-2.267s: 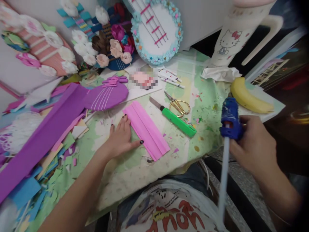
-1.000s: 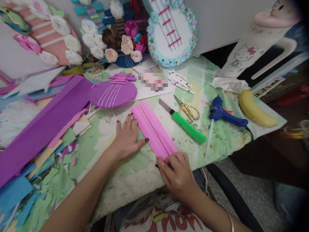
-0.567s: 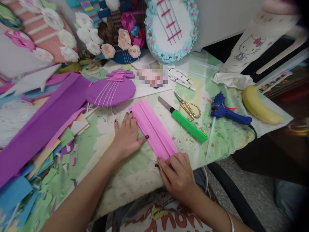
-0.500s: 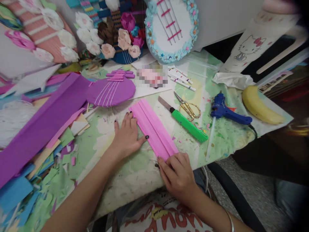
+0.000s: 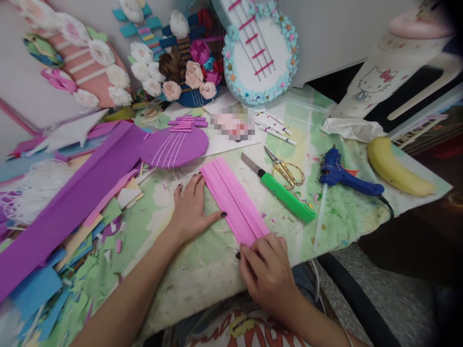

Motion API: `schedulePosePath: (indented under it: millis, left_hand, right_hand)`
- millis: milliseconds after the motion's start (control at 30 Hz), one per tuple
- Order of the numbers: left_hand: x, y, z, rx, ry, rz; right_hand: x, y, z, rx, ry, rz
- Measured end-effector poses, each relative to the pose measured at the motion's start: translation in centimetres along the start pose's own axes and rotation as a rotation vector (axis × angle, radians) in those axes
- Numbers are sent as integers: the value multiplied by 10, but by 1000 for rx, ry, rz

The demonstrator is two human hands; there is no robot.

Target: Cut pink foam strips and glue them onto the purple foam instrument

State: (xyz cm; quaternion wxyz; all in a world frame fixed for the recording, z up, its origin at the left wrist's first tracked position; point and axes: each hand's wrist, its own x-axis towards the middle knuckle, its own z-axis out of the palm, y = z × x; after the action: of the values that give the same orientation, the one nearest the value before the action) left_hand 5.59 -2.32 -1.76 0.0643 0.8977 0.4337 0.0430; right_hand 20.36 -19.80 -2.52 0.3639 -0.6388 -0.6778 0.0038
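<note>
A green-clothed table (image 5: 210,270) is being backed at far left by a pale wall (image 5: 20,72) and at far centre-right by a smooth grey panel (image 5: 325,33). At near right, a speckled grey floor (image 5: 392,284) is being crossed by a black bar (image 5: 354,293) (its lower end cut off). Soft, even light is being cast.

Paper strip (image 5: 233,202) bright pink all over. Cutter (image 5: 287,197): bright green handle, grey blade, black bit between. Scissors (image 5: 281,166): gold loops, greyish blades. Glue gun (image 5: 336,174) dark blue, glue stick (image 5: 320,221) whitish. Banana (image 5: 400,168) plain yellow. Paper guitar (image 5: 188,144) purple – thin white stripes, pinkish-purple bars. Long band (image 5: 79,193) purple too. Round piece (image 5: 261,58): white middle, pink bars, dark thin lines, light blue flowery rim dotted orange and pink. Cup (image 5: 376,72) cream – pink lid, cat picture, red bow. Tabletop (image 5: 347,212) light green with creamy and yellow patches. Paper scraps (image 5: 77,284) blue, green, tan.
</note>
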Motion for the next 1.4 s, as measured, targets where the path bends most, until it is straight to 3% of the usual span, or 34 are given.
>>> schedulePosePath:
  millis: [267, 533, 733, 867, 1000, 1133, 1400]
  left_hand:
    - [13, 6, -18, 134, -132, -19]
    - [32, 30, -29, 191, -233, -180]
    - [26, 7, -21, 44, -133, -91]
    - [8, -7, -12, -99, 73, 20]
    - [-14, -4, -6, -130, 275, 160]
    - [-27, 0, 0, -90, 240, 337]
    - [-23, -1, 7, -28, 128, 368]
  right_hand:
    - [-2, 3, 3, 40, -13, 19]
    - [-4, 3, 4, 36, 23, -11]
    - [-4, 3, -1, 33, -20, 14]
    - [2, 3, -5, 21, -48, -3]
    - [11, 1, -1, -60, -98, -37]
    - [18, -2, 10, -135, -190, -26]
    - [19, -1, 14, -181, -203, -1]
